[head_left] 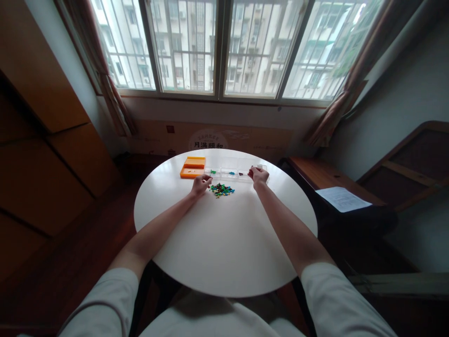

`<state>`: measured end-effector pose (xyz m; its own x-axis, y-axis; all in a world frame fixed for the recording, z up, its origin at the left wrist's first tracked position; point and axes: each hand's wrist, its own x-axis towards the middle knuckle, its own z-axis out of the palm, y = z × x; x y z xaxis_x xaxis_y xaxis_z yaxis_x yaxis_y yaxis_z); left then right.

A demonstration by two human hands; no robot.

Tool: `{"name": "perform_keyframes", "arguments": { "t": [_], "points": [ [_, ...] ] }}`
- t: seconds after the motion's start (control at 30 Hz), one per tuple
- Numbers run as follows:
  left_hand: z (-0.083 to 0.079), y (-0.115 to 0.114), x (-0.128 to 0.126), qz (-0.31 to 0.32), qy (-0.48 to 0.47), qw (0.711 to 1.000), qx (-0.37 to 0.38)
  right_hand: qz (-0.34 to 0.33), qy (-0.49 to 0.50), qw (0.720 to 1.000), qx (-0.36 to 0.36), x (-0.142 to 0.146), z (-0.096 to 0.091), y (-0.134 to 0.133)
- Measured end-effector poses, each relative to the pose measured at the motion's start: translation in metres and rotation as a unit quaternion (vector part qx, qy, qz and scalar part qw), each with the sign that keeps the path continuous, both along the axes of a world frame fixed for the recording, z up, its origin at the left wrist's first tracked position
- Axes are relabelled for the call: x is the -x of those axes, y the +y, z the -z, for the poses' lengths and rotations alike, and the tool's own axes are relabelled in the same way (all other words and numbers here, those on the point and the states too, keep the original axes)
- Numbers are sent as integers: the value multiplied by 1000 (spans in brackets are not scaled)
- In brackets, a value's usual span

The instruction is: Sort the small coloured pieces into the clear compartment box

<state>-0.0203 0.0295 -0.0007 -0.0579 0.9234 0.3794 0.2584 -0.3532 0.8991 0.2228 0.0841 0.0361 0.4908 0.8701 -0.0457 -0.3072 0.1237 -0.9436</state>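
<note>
A pile of small green, blue, brown and yellow pieces (221, 190) lies on the white round table (224, 243). My left hand (201, 184) is closed in a pinch at the pile's left edge; what its fingertips hold, if anything, is too small to name. Behind the pile stands a clear compartment box (229, 163). Green pieces (213, 172), blue pieces (232, 173) and dark red pieces (241, 173) lie in separate compartments. My right hand (259, 175) is over the box's right end, fingers pinched together, with a dark reddish spot at the fingertips that I cannot make out.
Left of the clear box sits an orange tray (192, 167) with a few tiny pieces in it. To the right, a wooden bench (308, 168) holds a sheet of paper (342, 199). A barred window (220, 47) and a printed cardboard panel (259, 140) are beyond the table.
</note>
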Motion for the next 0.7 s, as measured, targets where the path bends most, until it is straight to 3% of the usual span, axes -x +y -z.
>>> {"name": "perform_keyframes", "arguments": {
  "t": [0.17, 0.3, 0.37, 0.53, 0.7],
  "points": [
    [3, 0, -1, 4, 15, 1000, 20, -53, -117, 992, -7, -2, -2, 0],
    [3, -3, -2, 14, 46, 999, 15, -199, -278, 940, 15, 8, -3, -25],
    [2, -4, -2, 24, 58, 998, 10, -238, -324, 915, 27, 14, 0, -37],
    [1, -5, -1, 28, 75, 997, 1, -212, -404, 889, -50, 22, 17, -55],
    [0, -6, -1, 29, 51, 998, 23, -209, -480, 844, -114, 16, 27, -62]
  ]
}}
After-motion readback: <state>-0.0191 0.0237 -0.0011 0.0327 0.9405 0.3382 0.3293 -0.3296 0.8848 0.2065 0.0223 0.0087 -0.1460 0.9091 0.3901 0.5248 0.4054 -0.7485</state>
